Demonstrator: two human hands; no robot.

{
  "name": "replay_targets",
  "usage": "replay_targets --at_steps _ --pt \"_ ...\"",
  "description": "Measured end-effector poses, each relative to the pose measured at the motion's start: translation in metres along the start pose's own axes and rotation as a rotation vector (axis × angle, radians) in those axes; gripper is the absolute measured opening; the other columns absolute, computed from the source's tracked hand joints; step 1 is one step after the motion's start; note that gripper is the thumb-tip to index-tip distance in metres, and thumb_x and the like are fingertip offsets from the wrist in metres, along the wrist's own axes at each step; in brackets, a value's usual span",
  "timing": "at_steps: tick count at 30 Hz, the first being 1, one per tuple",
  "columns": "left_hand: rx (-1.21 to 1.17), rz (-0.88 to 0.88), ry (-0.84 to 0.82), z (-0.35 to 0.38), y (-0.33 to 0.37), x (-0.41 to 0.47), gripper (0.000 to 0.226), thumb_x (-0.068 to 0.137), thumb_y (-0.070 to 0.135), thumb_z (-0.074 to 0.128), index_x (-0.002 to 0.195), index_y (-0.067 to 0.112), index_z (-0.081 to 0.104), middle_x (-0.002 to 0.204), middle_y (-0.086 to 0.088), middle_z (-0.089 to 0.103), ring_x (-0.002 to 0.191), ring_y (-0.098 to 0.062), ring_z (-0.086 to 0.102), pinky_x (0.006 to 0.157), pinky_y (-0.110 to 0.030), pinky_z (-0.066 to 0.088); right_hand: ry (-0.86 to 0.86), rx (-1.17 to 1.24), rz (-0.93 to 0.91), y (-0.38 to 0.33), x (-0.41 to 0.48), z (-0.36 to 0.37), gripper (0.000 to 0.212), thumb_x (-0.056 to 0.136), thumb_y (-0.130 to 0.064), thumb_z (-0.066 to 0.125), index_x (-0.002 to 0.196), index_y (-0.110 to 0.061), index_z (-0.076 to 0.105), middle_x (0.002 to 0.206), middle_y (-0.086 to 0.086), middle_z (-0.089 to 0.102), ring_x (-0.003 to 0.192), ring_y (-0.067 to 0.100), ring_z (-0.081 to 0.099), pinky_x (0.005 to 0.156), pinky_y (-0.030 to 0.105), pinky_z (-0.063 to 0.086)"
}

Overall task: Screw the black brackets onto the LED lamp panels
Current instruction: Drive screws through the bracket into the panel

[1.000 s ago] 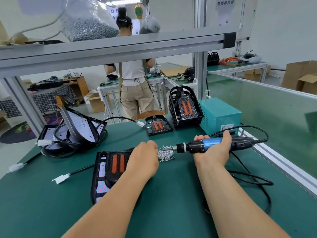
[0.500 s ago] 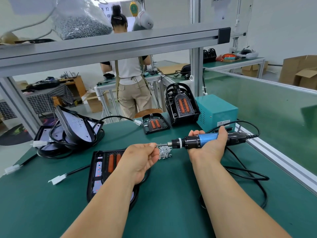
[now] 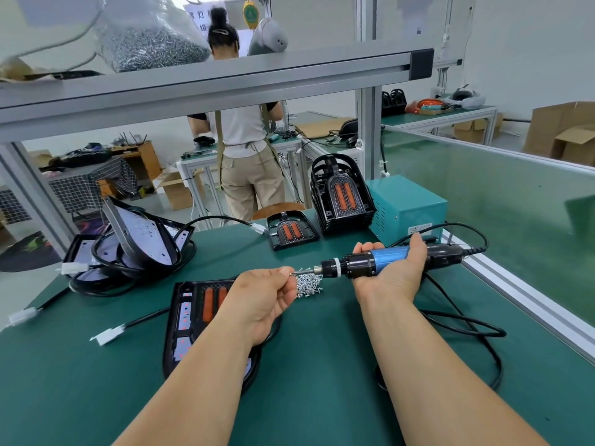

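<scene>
On the green bench mat (image 3: 322, 397), nearest the lens, an LED lamp panel (image 3: 185, 317) lying flat, a black bracket (image 3: 212, 300) laid on it, partly under the left forearm. Just beyond, left hand (image 3: 264, 300) pinching a small screw (image 3: 293, 273) at the bit of an electric screwdriver (image 3: 386, 262), gripped level in the right hand (image 3: 392, 278). Under the bit, a loose screw pile (image 3: 309, 284). Farther back, a lone bracket (image 3: 291, 233), a bracket stack (image 3: 341, 197), a teal power box (image 3: 405, 207); at left, heaped cabled panels (image 3: 135, 246).
</scene>
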State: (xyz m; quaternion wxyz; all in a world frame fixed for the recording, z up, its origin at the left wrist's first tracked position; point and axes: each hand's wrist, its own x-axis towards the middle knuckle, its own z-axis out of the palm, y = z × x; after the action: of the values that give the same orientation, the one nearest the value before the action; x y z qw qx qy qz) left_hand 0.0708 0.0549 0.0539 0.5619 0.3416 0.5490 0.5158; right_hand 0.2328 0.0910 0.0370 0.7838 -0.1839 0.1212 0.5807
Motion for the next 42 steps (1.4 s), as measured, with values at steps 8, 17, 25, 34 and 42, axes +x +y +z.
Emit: replay_targets --at_steps 8,17,25,34,42 --pt "0.225 0.109 0.094 0.003 -0.008 0.005 0.02 0.095 0.002 0.06 0.076 0.003 0.064 0.066 -0.005 0.061 0.061 -0.013 0.056 0.062 -0.021 0.053 -0.063 -0.078 -0.109 -0.001 -0.007 0.008 0.039 0.084 -0.039 0.073 0.098 -0.011 0.049 0.06 0.005 0.051 0.046 0.021 0.052 0.061 0.033 0.056" --pt "0.283 0.058 0.015 -0.002 0.005 0.004 0.019 0.097 0.013 0.062 0.113 0.002 0.065 0.066 -0.007 0.067 0.059 -0.009 0.063 0.046 -0.015 0.049 -0.143 -0.097 -0.135 0.0 -0.013 0.016 0.037 0.087 -0.037 0.071 0.096 -0.012 0.046 0.059 0.004 0.047 0.047 0.02 0.049 0.06 0.034 0.055" --pt "0.619 0.376 0.312 -0.08 0.047 -0.001 0.036 0.096 0.027 0.063 0.133 0.024 0.061 0.081 -0.01 0.072 0.068 -0.017 0.059 0.066 -0.027 0.045 -0.122 -0.082 -0.12 -0.002 -0.009 0.011 0.036 0.084 -0.041 0.073 0.091 -0.015 0.048 0.058 0.003 0.053 0.047 0.021 0.053 0.061 0.034 0.057" --pt "0.273 -0.079 0.087 -0.131 0.006 -0.029 0.028 0.095 0.022 0.061 0.111 0.001 0.071 0.1 -0.019 0.076 0.088 -0.032 0.074 0.085 -0.042 0.057 -0.208 -0.146 -0.071 0.012 -0.022 0.013 0.038 0.084 -0.045 0.07 0.089 -0.016 0.046 0.056 0.001 0.053 0.048 0.02 0.053 0.066 0.035 0.058" --pt "-0.064 -0.008 0.044 -0.123 -0.004 -0.031 0.016 0.096 -0.002 0.052 0.101 0.002 0.066 0.084 -0.019 0.076 0.063 -0.029 0.074 0.05 -0.037 0.059 -0.386 -0.314 0.079 0.055 -0.068 0.01 0.04 0.086 -0.05 0.066 0.09 -0.015 0.048 0.058 0.002 0.054 0.048 0.02 0.053 0.064 0.033 0.057"
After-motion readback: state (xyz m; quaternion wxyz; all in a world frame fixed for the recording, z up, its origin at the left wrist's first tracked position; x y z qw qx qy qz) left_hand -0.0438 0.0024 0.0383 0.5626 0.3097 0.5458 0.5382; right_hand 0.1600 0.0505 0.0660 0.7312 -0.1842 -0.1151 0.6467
